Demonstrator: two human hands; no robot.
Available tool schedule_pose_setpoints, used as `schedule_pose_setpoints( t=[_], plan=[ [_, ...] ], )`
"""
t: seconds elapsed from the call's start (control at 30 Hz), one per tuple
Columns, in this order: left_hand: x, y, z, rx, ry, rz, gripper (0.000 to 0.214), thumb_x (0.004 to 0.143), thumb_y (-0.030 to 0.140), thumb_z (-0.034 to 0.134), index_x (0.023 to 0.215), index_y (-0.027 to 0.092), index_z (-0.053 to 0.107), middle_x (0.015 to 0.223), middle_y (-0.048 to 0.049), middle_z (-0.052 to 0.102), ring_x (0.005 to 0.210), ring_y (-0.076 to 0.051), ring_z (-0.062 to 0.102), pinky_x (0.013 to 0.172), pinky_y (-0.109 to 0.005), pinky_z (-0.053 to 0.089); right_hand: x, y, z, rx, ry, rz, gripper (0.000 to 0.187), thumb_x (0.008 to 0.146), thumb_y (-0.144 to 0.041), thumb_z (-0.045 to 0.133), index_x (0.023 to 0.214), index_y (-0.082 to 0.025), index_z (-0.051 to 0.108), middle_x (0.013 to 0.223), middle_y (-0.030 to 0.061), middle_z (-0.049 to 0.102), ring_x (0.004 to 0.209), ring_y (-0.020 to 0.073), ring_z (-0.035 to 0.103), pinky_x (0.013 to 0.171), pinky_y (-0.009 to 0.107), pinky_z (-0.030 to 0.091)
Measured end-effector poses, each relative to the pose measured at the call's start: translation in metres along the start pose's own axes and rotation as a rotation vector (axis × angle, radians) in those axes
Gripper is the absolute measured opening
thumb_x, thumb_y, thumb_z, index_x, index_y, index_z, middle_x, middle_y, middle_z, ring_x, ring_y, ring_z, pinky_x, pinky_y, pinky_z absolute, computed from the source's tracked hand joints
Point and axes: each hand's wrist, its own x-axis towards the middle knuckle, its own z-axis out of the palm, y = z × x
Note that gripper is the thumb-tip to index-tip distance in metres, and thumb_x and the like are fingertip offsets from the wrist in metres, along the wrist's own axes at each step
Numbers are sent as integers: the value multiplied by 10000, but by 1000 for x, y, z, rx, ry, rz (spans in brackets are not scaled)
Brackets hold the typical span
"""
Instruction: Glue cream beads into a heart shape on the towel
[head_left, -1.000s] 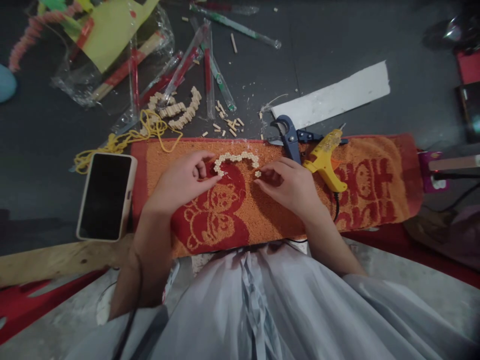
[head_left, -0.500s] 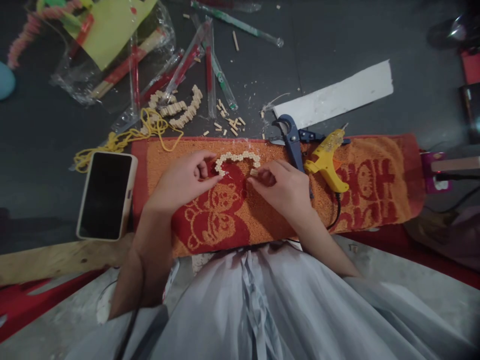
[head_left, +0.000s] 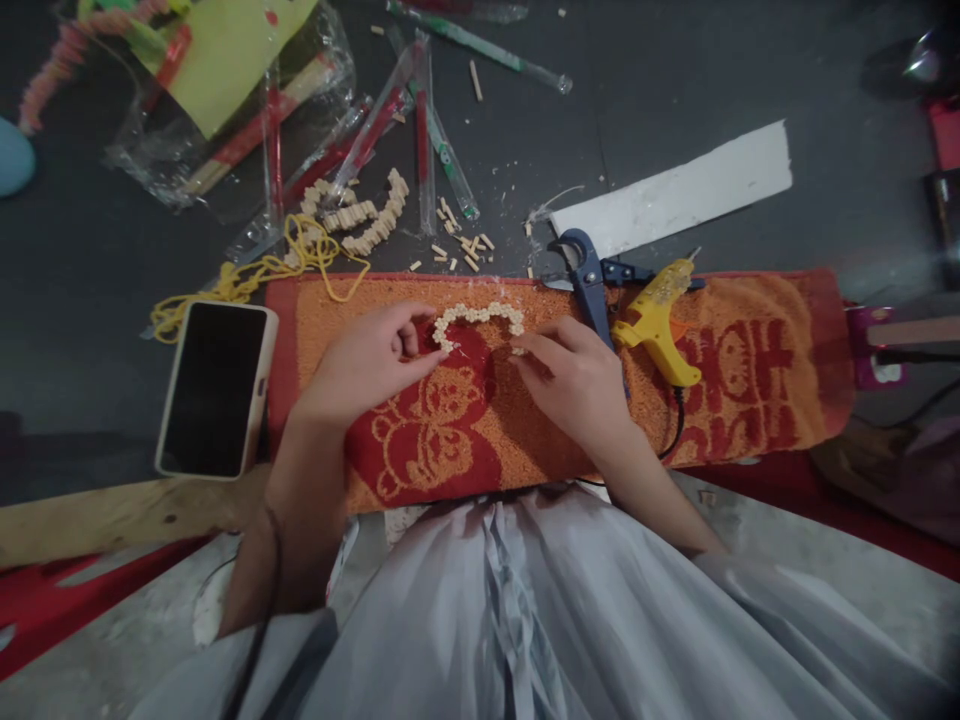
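Observation:
A wavy, arched strip of short wooden stick pieces [head_left: 478, 314] is held over the orange and red towel [head_left: 555, 430]. My left hand [head_left: 375, 355] has its thumb and index finger closed around the strip's left end, the other fingers curled. At the right end, my right hand [head_left: 577, 375] pinches a small wooden stick piece [head_left: 518, 350] against the strip; its fingertips mostly cover the piece. To the right of that hand lie a blue-handled cutter [head_left: 589, 280] and a yellow glue gun [head_left: 652, 325].
A phone [head_left: 217, 390] lies left of the towel, near yellow cord [head_left: 247, 280]. Beyond are joined wooden curves [head_left: 382, 215], loose stick bits [head_left: 472, 250], plastic-wrapped chopsticks [head_left: 424, 140] and a white strip [head_left: 675, 190]. The glue gun's cable [head_left: 675, 430] runs toward the table's front edge.
My right hand has shifted slightly right and up, bringing the small wooden stick piece from inside the arch to the strip's right end. My left hand keeps its hold.

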Motion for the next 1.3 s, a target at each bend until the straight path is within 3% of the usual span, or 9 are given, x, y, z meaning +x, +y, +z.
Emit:
schedule_pose_setpoints(
  t=[0.37, 0.7, 1.13, 1.3],
  plan=[
    [0, 0, -2, -4, -16, -10, 425, 805, 428, 676, 1168, 211, 633, 743, 31, 599, 596, -97, 494, 581, -247, 382, -5, 8, -2, 253, 81, 148, 140, 869, -191, 608, 966, -219, 704, 902, 58, 726, 792, 189, 693, 717, 323, 564],
    [-1, 0, -2, 3, -13, -9, 430, 812, 434, 670, 1174, 204, 632, 745, 23, 608, 600, -99, 493, 572, -240, 375, 2, -1, 5, 560, 55, 408, 197, 780, -265, 675, 947, -218, 584, 823, 16, 722, 705, 157, 693, 680, 303, 590],
    [-1, 1, -3, -10, -12, -7, 449, 807, 432, 676, 1192, 206, 627, 741, 35, 595, 591, -92, 486, 570, -233, 375, 0, -3, 17, 583, 58, 442, 157, 758, -256, 685, 866, -227, 575, 799, 11, 702, 693, 158, 682, 667, 299, 586],
    [-8, 4, -1, -78, 105, 31, 407, 785, 402, 696, 1134, 202, 635, 705, 50, 543, 570, -83, 455, 560, -227, 370, 0, 2, 10, 621, 17, 424, 166, 754, -234, 673, 891, -221, 581, 825, 16, 717, 724, 161, 697, 690, 305, 588]
  ],
)
